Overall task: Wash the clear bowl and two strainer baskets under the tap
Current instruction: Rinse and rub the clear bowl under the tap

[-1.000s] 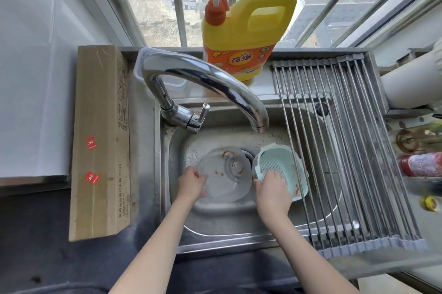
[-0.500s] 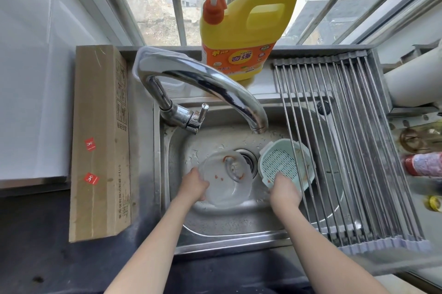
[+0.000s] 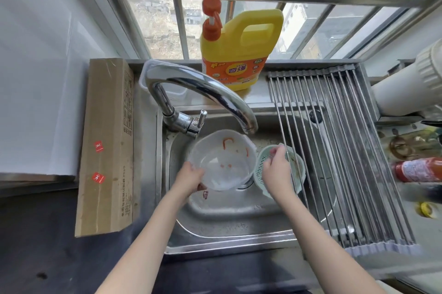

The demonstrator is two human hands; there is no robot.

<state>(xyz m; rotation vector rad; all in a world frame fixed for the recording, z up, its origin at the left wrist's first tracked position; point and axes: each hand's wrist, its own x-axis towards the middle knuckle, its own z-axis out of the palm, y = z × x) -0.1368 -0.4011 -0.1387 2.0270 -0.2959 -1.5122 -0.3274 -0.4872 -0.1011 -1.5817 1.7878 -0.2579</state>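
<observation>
My left hand (image 3: 190, 177) grips the near-left rim of the clear bowl (image 3: 223, 162), lifted and tilted inside the steel sink (image 3: 229, 217), with red smears on its inner wall. The tap spout (image 3: 248, 126) ends just above the bowl's far-right rim; no water is visible. My right hand (image 3: 276, 169) reaches into the pale green strainer basket (image 3: 296, 169) to the right of the bowl, fingers on its far rim. Only one basket can be made out.
A roll-up steel drying rack (image 3: 334, 150) covers the sink's right half. A yellow detergent jug (image 3: 239, 52) stands on the sill behind the tap. A long cardboard box (image 3: 107, 145) lies left of the sink. Bottles (image 3: 418, 169) sit far right.
The left hand has raised the clear bowl off the sink floor toward the tap spout. The right hand has moved from the basket's near rim over into it. A red scrap lies on the sink floor.
</observation>
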